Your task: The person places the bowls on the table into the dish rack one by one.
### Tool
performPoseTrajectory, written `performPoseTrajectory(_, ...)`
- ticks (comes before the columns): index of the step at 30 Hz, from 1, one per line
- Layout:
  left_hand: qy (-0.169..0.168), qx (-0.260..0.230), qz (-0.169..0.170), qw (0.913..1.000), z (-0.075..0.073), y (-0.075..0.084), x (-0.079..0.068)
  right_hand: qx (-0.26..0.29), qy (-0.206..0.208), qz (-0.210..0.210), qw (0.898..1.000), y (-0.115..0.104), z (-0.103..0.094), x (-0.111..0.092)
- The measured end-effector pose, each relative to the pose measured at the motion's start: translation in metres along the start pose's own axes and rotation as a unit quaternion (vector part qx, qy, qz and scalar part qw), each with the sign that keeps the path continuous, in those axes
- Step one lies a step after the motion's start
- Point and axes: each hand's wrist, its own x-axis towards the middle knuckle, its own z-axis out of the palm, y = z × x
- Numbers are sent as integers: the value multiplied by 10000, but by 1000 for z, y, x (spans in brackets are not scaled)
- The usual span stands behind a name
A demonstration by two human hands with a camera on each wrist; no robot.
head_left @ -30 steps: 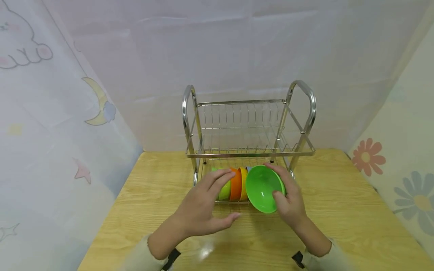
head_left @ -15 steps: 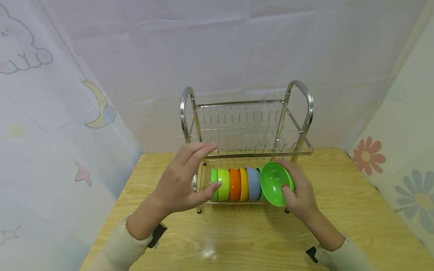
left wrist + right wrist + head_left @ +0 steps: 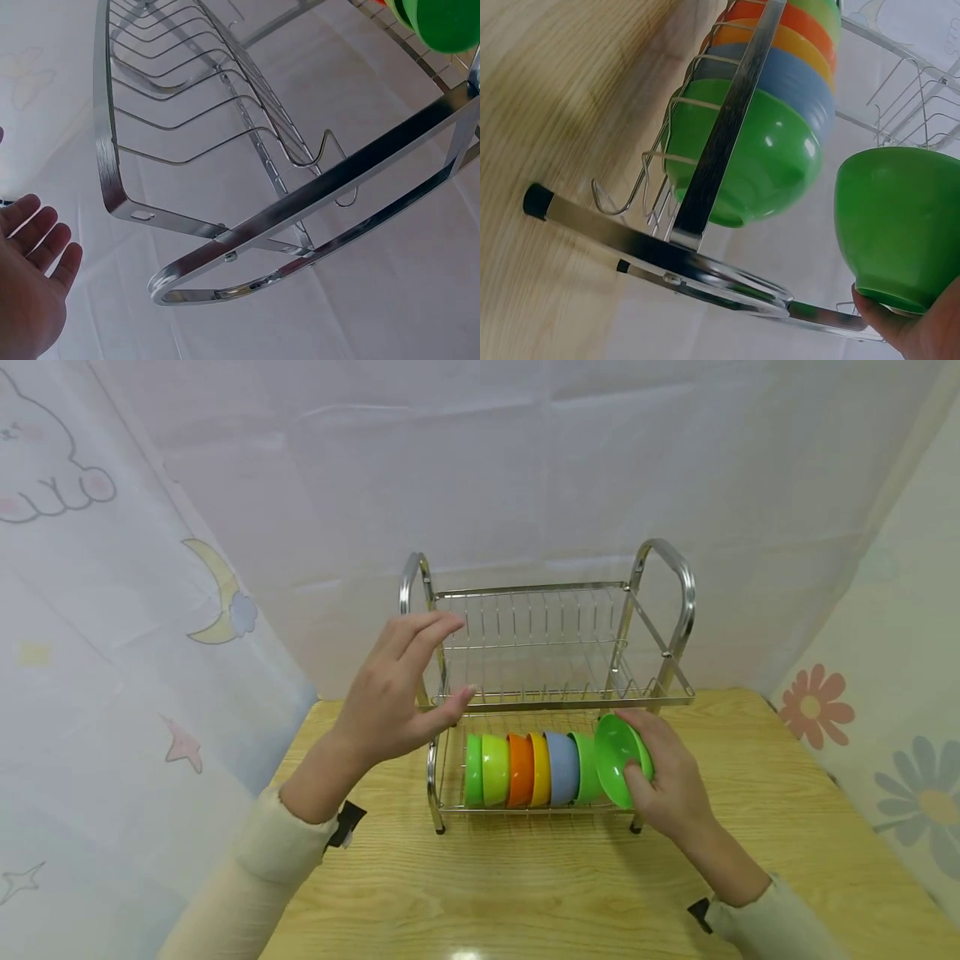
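Observation:
My right hand [image 3: 667, 777] grips a green bowl [image 3: 617, 758], thumb inside it and fingers behind, at the right end of the lower rack tier. The bowl is tipped on its side, its inside turned left toward me. In the right wrist view this held bowl [image 3: 896, 217] hangs apart from a row of bowls on the rack. That row has a green bowl [image 3: 587, 767], a blue one [image 3: 562, 768], yellow [image 3: 539, 768], orange [image 3: 520, 768] and more green at the left. My left hand [image 3: 397, 685] hovers before the rack's upper left, fingers spread, holding nothing.
The two-tier metal dish rack [image 3: 555, 703] stands on a wooden table [image 3: 480, 885]. Its upper tier is bare wire, with curved side handles [image 3: 678, 585] rising at both ends. Patterned cloth [image 3: 525, 468] hangs behind and at the sides.
My right hand has moved right with the green bowl, tipping it more sideways. My left hand has risen up and left, away from the bowls, uncovering the row.

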Motion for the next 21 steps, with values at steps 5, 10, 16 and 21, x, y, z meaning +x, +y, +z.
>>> performPoseTrajectory(5, -57, 209, -203, 9996, 0, -12, 7, -347, -114, -152, 9992, 3, 0, 1)
performPoseTrajectory(10, -106, 283, -374, 9988, -2, -23, 13, -655, -217, -198, 9974, 6, 0, 0)
performPoseTrajectory(16, -252, 427, -539, 9973, -2, -38, 20, -861, -298, -281, 9954, 9, 2, 0)
performPoseTrajectory(21, -330, 492, -754, 9954, -1, -49, 24, -964, -467, -264, 9939, 11, 4, 0)
